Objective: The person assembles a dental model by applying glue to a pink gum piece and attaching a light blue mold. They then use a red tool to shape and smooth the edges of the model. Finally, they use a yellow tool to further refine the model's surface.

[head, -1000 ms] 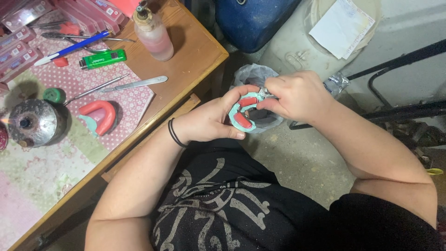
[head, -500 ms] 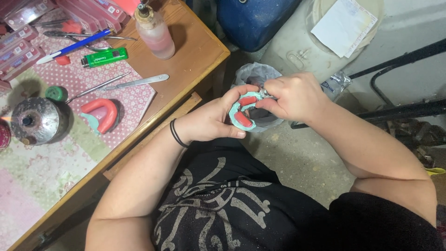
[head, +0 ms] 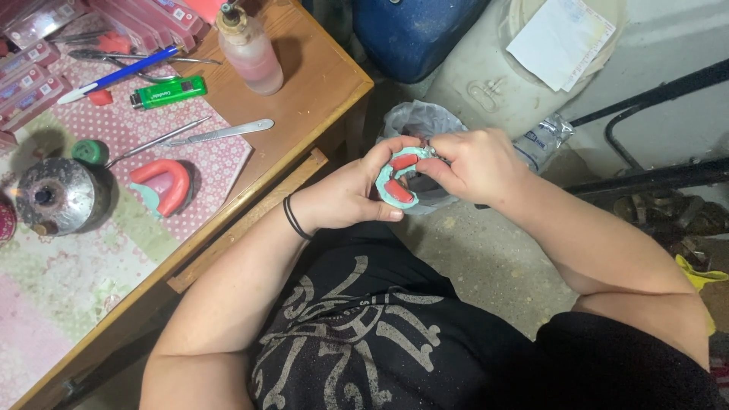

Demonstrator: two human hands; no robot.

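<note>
Just off the wooden workbench's [head: 304, 91] corner, the left hand [head: 353, 197] cups a teal dental cast with red wax rim [head: 396, 178], probably light, rigid, chippable, best held by its base, while the right hand's [head: 474, 163] fingers pinch its top.

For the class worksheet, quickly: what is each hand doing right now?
Left hand: closed, holding the teal and red dental model.
Right hand: fingers pinched at the model's top edge.

White paper label [head: 560, 34] on grey drum [head: 486, 83], top right.
</note>
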